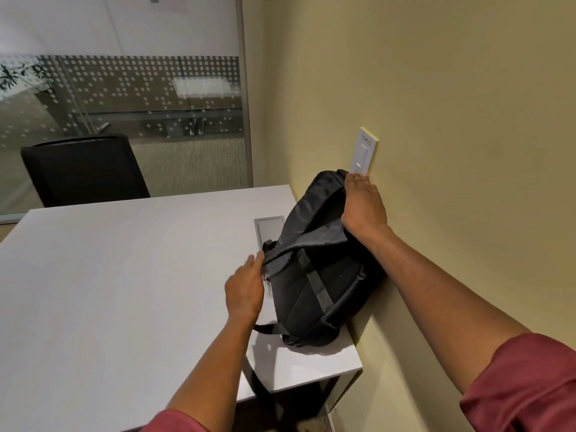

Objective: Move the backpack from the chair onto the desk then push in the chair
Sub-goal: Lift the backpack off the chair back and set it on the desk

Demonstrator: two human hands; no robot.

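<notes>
Yellow-beige wall with white switch plate, dotted frosted glass partition, grey carpet beyond.

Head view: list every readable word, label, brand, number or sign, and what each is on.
No text can be read.
White wall switch plate: small dark label near its top, too small and blurred.
Paper behind the frosted glass partition: cut off, illegible.
Black fabric backpack: no brand visible.

Backpack was matt black woven cloth w/ ribbed mesh back panel & grey webbing straps. Desk top: smooth pale laminate, faint grain, w/ brushed-metal cable hatch. Wall matt paint; switch plate smooth white plastic
</notes>
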